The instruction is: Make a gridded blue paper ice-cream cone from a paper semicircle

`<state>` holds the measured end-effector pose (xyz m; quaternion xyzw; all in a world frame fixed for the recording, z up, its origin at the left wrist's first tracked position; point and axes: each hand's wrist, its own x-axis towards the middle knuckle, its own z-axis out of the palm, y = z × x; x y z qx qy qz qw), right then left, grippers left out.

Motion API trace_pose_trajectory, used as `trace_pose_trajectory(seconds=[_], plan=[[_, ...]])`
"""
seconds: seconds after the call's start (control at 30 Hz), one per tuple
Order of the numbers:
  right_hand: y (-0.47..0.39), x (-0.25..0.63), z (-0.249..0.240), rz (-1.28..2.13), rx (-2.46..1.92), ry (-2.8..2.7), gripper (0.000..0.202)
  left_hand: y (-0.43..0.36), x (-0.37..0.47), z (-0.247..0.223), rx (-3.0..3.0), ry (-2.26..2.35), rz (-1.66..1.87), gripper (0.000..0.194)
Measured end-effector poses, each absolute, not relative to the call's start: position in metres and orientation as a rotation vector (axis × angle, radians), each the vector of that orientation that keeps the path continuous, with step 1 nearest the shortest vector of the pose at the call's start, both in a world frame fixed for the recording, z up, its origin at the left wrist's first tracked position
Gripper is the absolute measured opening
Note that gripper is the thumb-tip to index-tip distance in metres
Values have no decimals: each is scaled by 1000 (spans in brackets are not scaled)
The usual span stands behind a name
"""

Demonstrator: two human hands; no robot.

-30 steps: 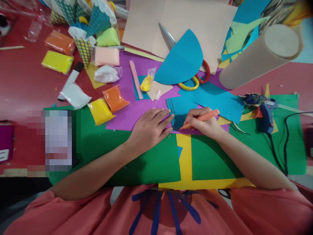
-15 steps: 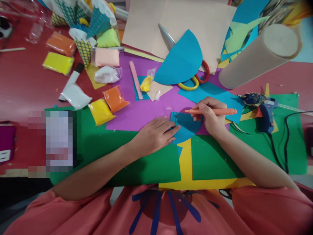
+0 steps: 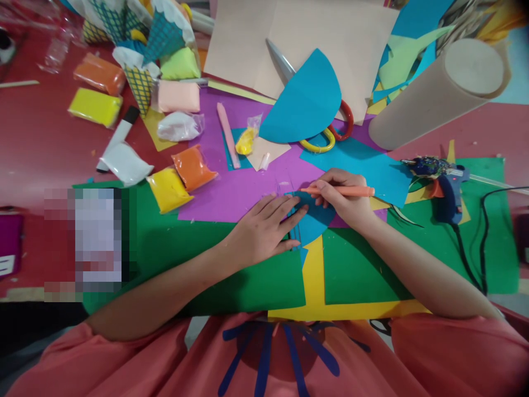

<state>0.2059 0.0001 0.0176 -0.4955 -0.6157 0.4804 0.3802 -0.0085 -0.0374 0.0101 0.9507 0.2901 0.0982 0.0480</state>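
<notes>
Under my two hands lies a blue paper piece [image 3: 319, 223] with a curved edge and dark lines drawn near its left side. My left hand [image 3: 264, 229] rests flat on its left part, fingers spread. An orange marker pen [image 3: 351, 191] is pinched in my right hand [image 3: 345, 198], its tip at the upper edge of the blue piece. Beneath are a purple sheet [image 3: 243, 193] and a green sheet [image 3: 198, 281]. Further back, a second blue paper piece [image 3: 303, 105] covers the middle of a pair of scissors [image 3: 326, 142] with red and yellow handles.
A glue gun [image 3: 449, 193] with a cord lies at the right, near a large upright-tilted paper roll [image 3: 438, 94]. Packets of clay, such as an orange packet [image 3: 194, 167], and paper cones [image 3: 138, 82] crowd the left back. A pink marker [image 3: 228, 135] lies behind my hands.
My right hand has moved left with the orange marker along the blue piece's upper edge. The blue piece has shifted slightly left and down, and my left hand's fingers have spread.
</notes>
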Motion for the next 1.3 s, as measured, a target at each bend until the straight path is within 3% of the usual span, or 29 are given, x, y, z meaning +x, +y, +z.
trace_pose_trajectory(seconds=[0.33,1.3], plan=[[0,204,18,1192,-1278,-1646,22,-35,-8,12,2840,876,437,46],[1,204,18,1237,-1288,-1628,21,-33,-9,15,2777,861,572,36]])
